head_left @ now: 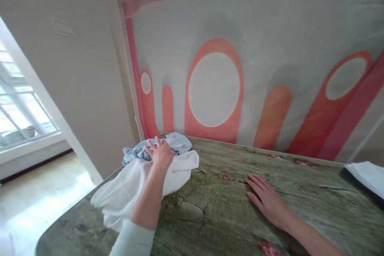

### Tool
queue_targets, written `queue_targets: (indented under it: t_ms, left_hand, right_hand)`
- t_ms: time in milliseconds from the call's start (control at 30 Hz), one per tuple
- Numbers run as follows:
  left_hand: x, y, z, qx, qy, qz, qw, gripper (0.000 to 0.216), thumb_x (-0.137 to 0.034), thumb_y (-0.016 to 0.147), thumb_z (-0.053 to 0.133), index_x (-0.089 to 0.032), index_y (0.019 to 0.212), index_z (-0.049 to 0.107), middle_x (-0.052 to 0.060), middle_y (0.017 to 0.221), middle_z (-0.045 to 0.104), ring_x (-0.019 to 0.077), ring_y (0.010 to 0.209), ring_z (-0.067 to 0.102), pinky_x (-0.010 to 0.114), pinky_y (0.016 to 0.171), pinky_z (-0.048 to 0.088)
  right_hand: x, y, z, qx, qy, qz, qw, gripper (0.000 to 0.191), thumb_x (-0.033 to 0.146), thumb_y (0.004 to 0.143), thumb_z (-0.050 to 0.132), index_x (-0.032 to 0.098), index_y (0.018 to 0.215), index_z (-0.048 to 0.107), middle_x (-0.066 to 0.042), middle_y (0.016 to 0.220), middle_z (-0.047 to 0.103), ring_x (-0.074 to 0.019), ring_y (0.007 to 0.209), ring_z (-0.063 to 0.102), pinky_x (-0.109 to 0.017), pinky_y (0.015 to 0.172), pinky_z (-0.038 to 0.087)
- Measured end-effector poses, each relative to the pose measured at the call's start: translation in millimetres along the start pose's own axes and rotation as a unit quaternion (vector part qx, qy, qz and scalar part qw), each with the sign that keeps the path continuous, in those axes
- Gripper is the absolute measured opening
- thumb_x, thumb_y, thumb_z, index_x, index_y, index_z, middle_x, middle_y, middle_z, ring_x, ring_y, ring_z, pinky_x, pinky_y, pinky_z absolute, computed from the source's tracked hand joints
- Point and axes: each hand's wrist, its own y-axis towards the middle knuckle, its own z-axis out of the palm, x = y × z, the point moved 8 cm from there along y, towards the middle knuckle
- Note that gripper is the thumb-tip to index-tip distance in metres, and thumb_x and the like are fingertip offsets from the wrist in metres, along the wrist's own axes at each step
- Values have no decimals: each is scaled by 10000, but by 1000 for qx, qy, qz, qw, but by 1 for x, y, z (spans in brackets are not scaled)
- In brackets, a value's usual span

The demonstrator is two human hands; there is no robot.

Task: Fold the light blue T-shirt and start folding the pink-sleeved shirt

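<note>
My left hand (161, 153) rests on a heap of clothing at the left end of the table, its fingers spread over a light-blue garment (139, 151). Under and in front of that lies a crumpled white garment (129, 188), partly covered by my forearm. My right hand (265, 198) lies flat on the bare wood-patterned tabletop (216, 208), fingers stretched out and holding nothing. A gap of tabletop separates it from the clothes.
At the table's right edge sits a white folded stack (367, 176) with a dark layer beneath. Behind the table hangs a grey backdrop (255, 16) with pink and orange shapes. To the left are a wall (81, 72), a bright window (24, 108) and the floor (54, 192).
</note>
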Motion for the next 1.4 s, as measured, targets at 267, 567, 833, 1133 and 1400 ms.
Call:
queue_targets:
  t_ms: [267,567,833,1133,1400]
  left_hand:
    - [48,26,8,45,-119,-44,991,180,-339,781,547,-202,893,581,92,944,646,284,931,576,390,780,419]
    - [59,6,-101,-323,-366,-20,873,180,-316,817,557,-169,913,516,-17,763,528,129,666,505,242,629,417]
    - [-64,-53,-126,-152,-481,209,838,167,-350,847,528,-194,907,539,-29,721,579,122,631,548,206,596,421]
    - [-163,-103,-64,89,-446,368,811,187,-351,830,531,-201,879,631,35,879,667,172,785,610,257,705,461]
    - [-174,-165,-70,302,-343,479,750,147,-331,796,580,-221,725,646,-23,639,650,148,606,603,223,581,414]
  right_hand:
    - [-1,-3,-7,10,8,-6,1000,508,474,897,351,177,1278,510,-94,1376,436,-258,1288,344,-478,1062,283]
    - [0,-3,-10,-17,35,-16,999,464,442,886,395,188,1251,528,-96,1344,473,-263,1259,381,-482,1056,291]
    - [18,-8,-70,-241,184,7,953,792,401,764,598,228,1423,194,-110,1478,212,-295,1318,275,-490,1041,310]
    - [-8,-8,-107,-173,499,77,846,305,366,696,655,194,946,687,-59,941,697,-264,886,617,-385,830,471]
    - [-48,-2,-113,-189,653,235,695,329,455,649,664,207,864,677,-26,750,719,-246,743,656,-367,699,524]
